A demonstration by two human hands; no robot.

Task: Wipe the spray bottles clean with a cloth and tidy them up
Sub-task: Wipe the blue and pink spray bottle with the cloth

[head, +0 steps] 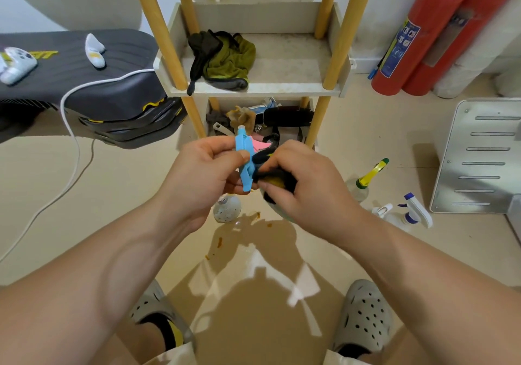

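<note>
Where the clogs stand: at 6 o'clock, nearest the camera, two grey perforated clogs (363, 316) rest on the beige floor (84, 195), with a wet, shiny patch between them.
Left hand: at mid-frame the left hand (203, 173) grasps a blue spray head (244, 161), thumb and fingers curled round it, nozzle end pointing to 12 o'clock.
Right hand: the right hand (298, 184), just beside the left at 3 o'clock, clutches a dark cloth (270, 177) that is pressed against the blue spray head.
Speckled bottle: a clear speckled bottle (227, 208) stands on the floor directly under the hands; orange flecks lie beside it.
Other bottles: at 4 o'clock of the hands, a yellow-topped spray bottle (366, 178) stands upright; beyond it a white and blue spray bottle (414, 209) and a small white sprayer (382, 209) sit close together.
Panel: at 3 o'clock a white slotted panel (479, 153) leans up from the floor.
Shelf: at 12 o'clock a pale shelf unit (253, 88) on wooden posts holds olive and black cloths (222, 57) on its upper tier; the lower tier is crammed with items too jumbled to tell apart.
Cushion: at 10 o'clock a dark grey padded seat (112, 88) carries a white controller (17, 64); a white cable (67, 111) trails down from it.
Extinguishers: at 2 o'clock, farthest away, two red fire extinguishers (423, 32) lean against the wall.
</note>
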